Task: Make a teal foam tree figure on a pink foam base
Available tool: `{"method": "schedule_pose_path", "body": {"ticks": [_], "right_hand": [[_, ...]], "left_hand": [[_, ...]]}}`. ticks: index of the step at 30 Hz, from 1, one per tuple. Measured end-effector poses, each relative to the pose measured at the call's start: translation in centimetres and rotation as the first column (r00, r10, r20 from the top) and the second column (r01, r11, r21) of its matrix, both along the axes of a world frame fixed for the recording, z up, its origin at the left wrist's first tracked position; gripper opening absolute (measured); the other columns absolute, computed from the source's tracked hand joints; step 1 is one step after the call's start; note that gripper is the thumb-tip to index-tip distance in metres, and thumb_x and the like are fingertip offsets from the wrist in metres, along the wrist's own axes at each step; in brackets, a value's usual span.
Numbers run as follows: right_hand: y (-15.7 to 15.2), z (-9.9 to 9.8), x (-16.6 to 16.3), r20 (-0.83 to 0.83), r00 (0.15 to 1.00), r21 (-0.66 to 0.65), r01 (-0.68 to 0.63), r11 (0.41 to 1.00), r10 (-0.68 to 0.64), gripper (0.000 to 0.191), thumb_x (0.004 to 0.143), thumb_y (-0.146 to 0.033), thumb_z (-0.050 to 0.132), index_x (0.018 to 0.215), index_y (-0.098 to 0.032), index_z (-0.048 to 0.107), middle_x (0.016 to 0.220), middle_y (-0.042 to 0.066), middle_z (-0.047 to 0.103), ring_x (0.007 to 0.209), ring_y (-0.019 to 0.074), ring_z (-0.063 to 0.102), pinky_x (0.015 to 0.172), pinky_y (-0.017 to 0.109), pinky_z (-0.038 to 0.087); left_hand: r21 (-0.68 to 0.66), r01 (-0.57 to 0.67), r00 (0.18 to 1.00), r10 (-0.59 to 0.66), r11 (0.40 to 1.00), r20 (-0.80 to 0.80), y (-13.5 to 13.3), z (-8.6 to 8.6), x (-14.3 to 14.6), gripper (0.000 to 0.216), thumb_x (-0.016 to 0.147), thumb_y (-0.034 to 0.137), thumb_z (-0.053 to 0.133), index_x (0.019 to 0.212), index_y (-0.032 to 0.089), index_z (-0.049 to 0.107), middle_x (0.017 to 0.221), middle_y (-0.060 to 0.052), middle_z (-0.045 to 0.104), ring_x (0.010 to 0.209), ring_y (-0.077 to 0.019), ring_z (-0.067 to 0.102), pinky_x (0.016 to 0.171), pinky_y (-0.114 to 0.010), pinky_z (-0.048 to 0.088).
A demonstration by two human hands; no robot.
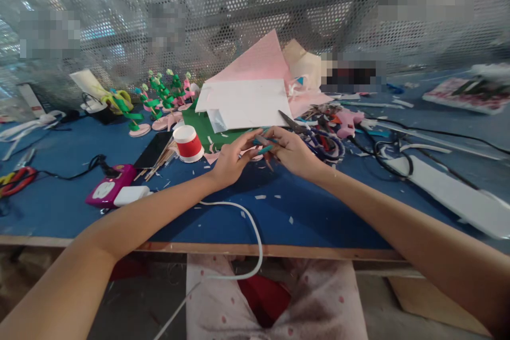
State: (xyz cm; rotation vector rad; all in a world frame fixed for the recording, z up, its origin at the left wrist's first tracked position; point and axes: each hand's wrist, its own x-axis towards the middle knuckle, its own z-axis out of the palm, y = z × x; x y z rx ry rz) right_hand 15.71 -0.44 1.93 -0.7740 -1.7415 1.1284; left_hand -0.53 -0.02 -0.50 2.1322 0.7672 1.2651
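Over the middle of the table, my left hand (231, 162) and my right hand (295, 154) meet fingertip to fingertip. Both are closed in a pinch on a small teal strip (265, 149), probably paper; fingers cover much of it. Just beyond my right hand lie dark-bladed scissors (292, 123) with blue handles. A green sheet (193, 123) and a folded white sheet (247, 100) are behind my hands. Left of my left hand stands a red and white paper cup (188, 143), beside thin wooden sticks (159, 163).
Green spiral paper plants (137, 117) on round pink bases stand back left. A purple power adapter (113, 186) with a white plug (131, 195) sits front left. A pink glue gun (349, 122) and black cables lie right. A white cable (257, 228) crosses the table edge (311, 251).
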Motion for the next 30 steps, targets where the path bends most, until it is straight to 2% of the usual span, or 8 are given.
{"method": "schedule_pose_path", "body": {"ticks": [6, 10, 13, 18, 22, 24, 27, 30], "right_hand": [[0.0, 0.1, 0.0, 0.025, 0.999, -0.061, 0.043, 0.997, -0.042, 0.039, 0.07, -0.052, 0.063, 0.066, -0.018, 0.043, 0.043, -0.004, 0.053, 0.034, 0.0051, 0.043, 0.034, 0.019, 0.028], [0.0, 0.0, -0.1, 0.05, 0.995, -0.093, 0.093, 0.991, -0.088, 0.038, 0.068, -0.05, 0.065, 0.064, -0.017, 0.046, 0.038, -0.004, 0.052, 0.029, 0.0044, 0.039, 0.031, 0.018, 0.025], [0.1, 0.0, -0.1, 0.065, 0.995, -0.109, 0.083, 0.991, -0.076, 0.035, 0.071, -0.048, 0.064, 0.067, -0.017, 0.048, 0.036, -0.004, 0.052, 0.025, 0.0038, 0.034, 0.028, 0.018, 0.022], [0.0, 0.2, -0.1, 0.014, 0.997, -0.155, 0.072, 0.985, -0.07, 0.036, 0.064, -0.048, 0.069, 0.07, -0.016, 0.053, 0.038, -0.003, 0.056, 0.027, 0.0084, 0.045, 0.028, 0.018, 0.03], [0.3, 0.2, 0.2, 0.01, 0.997, -0.195, 0.082, 0.977, -0.082, 0.04, 0.056, -0.049, 0.073, 0.069, -0.014, 0.058, 0.044, 0.0, 0.061, 0.03, 0.0098, 0.05, 0.03, 0.019, 0.036], [0.4, 0.2, 0.4, 0.028, 0.997, -0.182, 0.077, 0.98, -0.073, 0.039, 0.057, -0.05, 0.073, 0.065, -0.014, 0.06, 0.048, 0.003, 0.063, 0.033, 0.0109, 0.053, 0.032, 0.02, 0.04], [0.8, 0.1, 1.1, 0.097, 0.991, -0.111, 0.106, 0.988, -0.095, 0.04, 0.064, -0.053, 0.066, 0.064, -0.013, 0.064, 0.061, 0.007, 0.068, 0.04, 0.013, 0.058, 0.039, 0.024, 0.047], [1.3, -0.1, 1.7, 0.184, 0.961, 0.027, 0.203, 0.979, -0.205, 0.039, 0.074, -0.048, 0.058, 0.085, -0.012, 0.068, 0.082, 0.011, 0.07, 0.051, 0.0156, 0.062, 0.048, 0.029, 0.052]], "left_hand": [[-0.054, 0.008, 0.998, -0.005, 0.999, 0.066, -0.3, 0.4, 0.1, 0.043, 0.082, 0.045, 0.051, 0.114, 0.017, 0.054, 0.106, -0.009, 0.066, 0.097, -0.0189, 0.064, 0.079, -0.027, 0.052], [-0.122, -0.026, 0.988, 0.044, 0.992, 0.15, -0.3, 0.5, 0.4, 0.043, 0.082, 0.05, 0.048, 0.102, 0.013, 0.059, 0.092, -0.008, 0.068, 0.078, -0.0144, 0.063, 0.067, -0.024, 0.049], [-0.19, -0.039, 0.977, 0.078, 0.981, 0.198, 0.1, 0.3, 0.5, 0.041, 0.079, 0.051, 0.052, 0.095, 0.014, 0.061, 0.078, -0.004, 0.066, 0.063, -0.0107, 0.057, 0.055, -0.021, 0.043], [-0.24, 0.031, 0.962, 0.036, 0.97, 0.27, 0.1, 0.3, 0.7, 0.04, 0.078, 0.048, 0.056, 0.104, 0.017, 0.057, 0.07, -0.001, 0.065, 0.051, -0.008, 0.049, 0.047, -0.021, 0.036], [-0.232, 0.051, 0.954, 0.021, 0.971, 0.299, -0.2, 0.6, 0.8, 0.042, 0.077, 0.047, 0.057, 0.109, 0.02, 0.054, 0.071, 0.0, 0.064, 0.05, -0.0079, 0.05, 0.045, -0.021, 0.036], [-0.221, 0.027, 0.951, 0.044, 0.975, 0.307, -0.3, 0.6, 0.8, 0.045, 0.077, 0.047, 0.057, 0.112, 0.019, 0.052, 0.069, -0.001, 0.063, 0.054, -0.0094, 0.053, 0.048, -0.022, 0.039], [-0.225, -0.061, 0.941, 0.131, 0.972, 0.313, 0.0, 0.5, 0.6, 0.046, 0.079, 0.046, 0.056, 0.115, 0.019, 0.051, 0.053, 0.003, 0.053, 0.05, -0.0102, 0.052, 0.048, -0.023, 0.041], [-0.233, -0.127, 0.922, 0.202, 0.964, 0.331, 0.5, 0.3, 0.5, 0.047, 0.078, 0.047, 0.056, 0.116, 0.019, 0.051, 0.051, 0.004, 0.052, 0.049, -0.0104, 0.053, 0.048, -0.023, 0.044]]}}
